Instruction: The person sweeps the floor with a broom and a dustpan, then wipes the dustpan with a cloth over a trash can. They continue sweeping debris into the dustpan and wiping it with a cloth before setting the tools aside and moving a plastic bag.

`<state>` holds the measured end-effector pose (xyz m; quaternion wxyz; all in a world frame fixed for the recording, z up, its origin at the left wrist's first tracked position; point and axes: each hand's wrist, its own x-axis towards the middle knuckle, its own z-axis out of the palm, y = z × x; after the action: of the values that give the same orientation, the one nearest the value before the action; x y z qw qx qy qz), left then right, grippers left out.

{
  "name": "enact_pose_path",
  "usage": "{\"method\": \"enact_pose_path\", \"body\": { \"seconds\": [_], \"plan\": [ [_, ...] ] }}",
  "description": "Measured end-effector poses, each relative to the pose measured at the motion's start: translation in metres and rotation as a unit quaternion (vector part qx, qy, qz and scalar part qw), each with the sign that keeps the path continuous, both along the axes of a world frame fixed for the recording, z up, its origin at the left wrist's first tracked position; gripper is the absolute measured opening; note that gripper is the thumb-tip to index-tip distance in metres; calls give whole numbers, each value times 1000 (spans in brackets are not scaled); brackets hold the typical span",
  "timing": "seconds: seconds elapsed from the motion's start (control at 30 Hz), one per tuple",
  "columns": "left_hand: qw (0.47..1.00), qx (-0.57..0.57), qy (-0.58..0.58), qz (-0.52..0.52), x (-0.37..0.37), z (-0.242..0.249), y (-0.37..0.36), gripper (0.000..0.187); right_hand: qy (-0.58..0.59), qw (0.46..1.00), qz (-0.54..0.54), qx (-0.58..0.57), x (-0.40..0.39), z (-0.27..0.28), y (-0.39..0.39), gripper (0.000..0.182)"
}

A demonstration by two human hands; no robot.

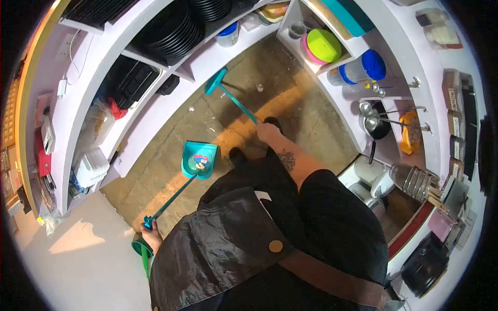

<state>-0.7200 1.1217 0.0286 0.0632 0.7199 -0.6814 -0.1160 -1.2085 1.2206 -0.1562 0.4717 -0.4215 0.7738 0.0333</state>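
My right hand (268, 133) is closed around the handle end of a teal broom (238, 102). The broom's wide head (213, 83) rests on the floor near the back shelf base. At the lower left, my left hand (151, 236) grips the upper end of a long-handled teal dustpan (190, 151), fingers wrapped round it. The dustpan's scoop lies on the floor to the left of my feet, its mouth facing the back shelves, with a colourful cartoon picture on its tray. Pale scraps (259, 88) are scattered on the floor around the broom.
White shelves (155, 116) curve along the left and back, stacked with black containers (168, 33). On the right, shelves hold blue-lidded tubs (372, 65), ladles (372, 122) and a lime-green bowl (323, 45). Beside my left hand is a green container (139, 246).
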Motion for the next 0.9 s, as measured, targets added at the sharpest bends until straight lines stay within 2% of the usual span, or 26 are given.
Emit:
{"method": "enact_pose_path", "body": {
  "seconds": [0.03,0.07,0.13,0.17,0.2,0.27,0.33,0.4,0.47,0.53,0.57,0.6,0.63,0.67,0.7,0.73,0.83,0.87,0.9],
  "plan": [
    [1000,18,-20,-5,-1,3,-1,29,-1,999,-48,16,18,-1,9,60],
    [999,35,-38,-11,2,3,-2,29,-1,999,-50,17,35,-14,23,60],
    [998,36,-24,-42,8,2,-4,28,10,993,-108,42,54,-50,59,56],
    [997,46,-41,-54,3,7,-5,28,14,993,-110,43,44,-34,71,56],
    [995,56,-58,-64,3,9,-3,27,-96,977,-188,39,24,7,79,53],
    [992,76,-82,-57,21,2,-4,26,-307,892,-330,28,-13,90,92,47],
    [994,52,-54,-84,36,-1,-1,25,-250,846,-470,19,-28,119,98,42],
    [995,47,-47,-72,54,-5,5,26,-181,849,-495,-31,-48,124,81,35],
    [995,50,-59,-65,71,-12,11,27,-117,874,-466,-76,-78,84,54,22],
    [997,46,-47,-38,76,-12,23,27,64,937,-342,-46,-109,0,11,17],
    [998,43,-33,-31,69,-7,29,26,154,984,-43,-79,-120,-21,-15,16],
    [999,41,-20,-24,65,-2,34,24,229,932,260,-106,-122,-41,-42,16],
    [999,40,-23,-20,64,-1,36,24,151,977,53,-143,-112,-78,-68,18],
    [998,56,-15,-21,67,1,40,23,62,971,-156,-170,-91,-109,-94,21],
    [997,72,-8,-21,71,2,45,22,133,984,6,-122,-63,-87,-116,26],
    [997,72,-14,-14,70,2,48,22,200,963,168,-73,-30,-53,-136,31],
    [999,30,-34,14,71,6,57,23,175,974,142,-21,62,-86,-158,35],
    [999,32,-34,16,75,5,58,23,153,978,139,0,88,-98,-149,33],
    [998,47,-18,32,78,4,58,23,138,979,148,-28,116,-127,-121,36]
  ]
}}
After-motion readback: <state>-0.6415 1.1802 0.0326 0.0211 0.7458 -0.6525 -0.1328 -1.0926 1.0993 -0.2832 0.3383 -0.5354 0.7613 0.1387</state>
